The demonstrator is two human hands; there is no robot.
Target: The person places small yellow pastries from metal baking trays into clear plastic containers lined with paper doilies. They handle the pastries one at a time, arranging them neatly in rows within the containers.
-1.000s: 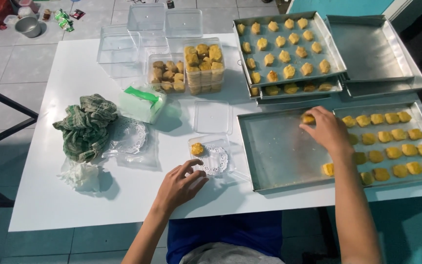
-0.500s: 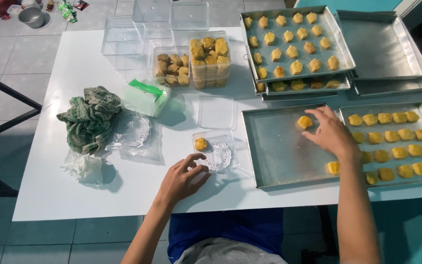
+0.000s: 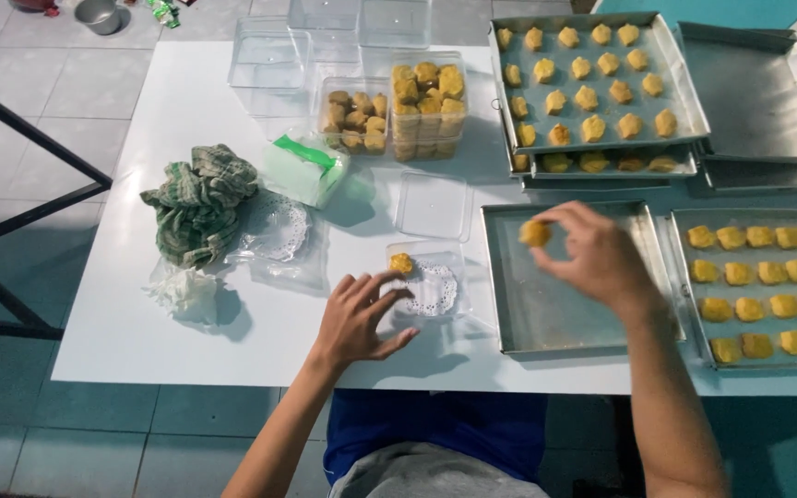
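We look down on a white bench where a small clear plastic box lies open in front of us, holding a white paper doily and a single yellow cookie in its far left corner. Behind it, two more clear boxes are packed with cookies, one stacked higher than the other, and an empty clear lid sits between. The nearest metal tray is bare; the tray to its right and the one farther back carry rows of cookies. Our right hand holds a small round cookie above the bare tray, pinched between thumb and fingers at its right side, the fingers narrowed around it; the cookie is too round to show a long axis. Our left hand rests on the bench with fingers spread wide, fingertips touching the small box's near left edge.
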